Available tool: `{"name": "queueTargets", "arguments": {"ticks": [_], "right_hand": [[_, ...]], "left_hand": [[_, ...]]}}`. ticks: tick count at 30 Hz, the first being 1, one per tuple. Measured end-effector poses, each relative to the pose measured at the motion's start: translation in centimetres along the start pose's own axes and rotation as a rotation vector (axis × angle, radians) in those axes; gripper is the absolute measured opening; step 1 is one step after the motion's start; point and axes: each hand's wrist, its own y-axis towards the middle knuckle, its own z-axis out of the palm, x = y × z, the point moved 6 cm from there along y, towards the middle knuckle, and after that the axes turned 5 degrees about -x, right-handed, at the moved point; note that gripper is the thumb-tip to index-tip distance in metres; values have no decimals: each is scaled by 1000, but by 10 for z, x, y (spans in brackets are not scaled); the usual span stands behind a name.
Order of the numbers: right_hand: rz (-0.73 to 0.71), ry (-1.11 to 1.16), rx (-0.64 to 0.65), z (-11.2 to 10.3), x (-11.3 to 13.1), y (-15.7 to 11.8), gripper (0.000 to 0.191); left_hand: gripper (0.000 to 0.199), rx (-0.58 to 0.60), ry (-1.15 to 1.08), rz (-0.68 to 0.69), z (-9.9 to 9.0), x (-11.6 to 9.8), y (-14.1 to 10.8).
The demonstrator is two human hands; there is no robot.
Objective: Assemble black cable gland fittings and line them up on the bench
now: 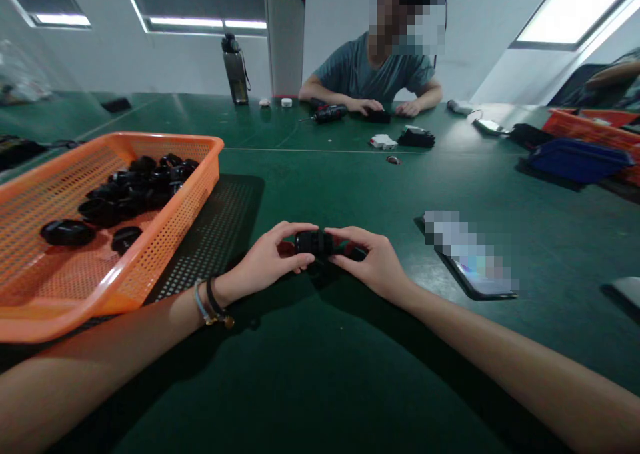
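Black cylindrical part [314, 243] is up front, mid-table, right of the basket, spanning both hands. Long axis runs left-right across the view, about level; one end points at the left palm, the other at the right. Looks like smooth, slightly glossy plastic, stepped/ringed body.

Left hand [280, 251]: thumb and fingers clamped round its left end. Right hand [370, 257]: thumb and fingertips pinched on its right end. (Dark bit visible inside the right hand's grip; can't tell if same part.) Two bands [206, 301] on the left wrist.

Left: 1 orange basket [170, 251], perforated molded plastic, rectangular, flared rim. Inside, glossy black rounded parts [143, 181]: heaped toward the far end, overlap too much for an exact count; 2 sit apart nearer the front.

Right: 1 phone [470, 257], flat slab, lying diagonal, screen up. Further right, 1 blue plastic tray [580, 159] just beside an orange bin [565, 124].

Far side of the green tabletop [320, 387] (smooth, mild sheen): 1 tall translucent gray bottle [235, 74], upright; 2 small white pieces [287, 102]; 1 power drill [329, 113] beside a seated co-worker [373, 67], forearms on table.
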Motion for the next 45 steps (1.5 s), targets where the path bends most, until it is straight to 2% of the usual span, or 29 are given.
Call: {"name": "queueTargets", "arguments": {"ticks": [14, 33, 45], "right_hand": [[80, 49, -39, 1, -3, 0, 32], [120, 50, -22, 1, -5, 1, 27], [41, 62, -50, -2, -4, 0, 31]], "left_hand": [[39, 12, 32, 4, 0, -4, -1], [39, 16, 20, 12, 1, -1, 0], [43, 20, -8, -44, 0, -2, 1]]}}
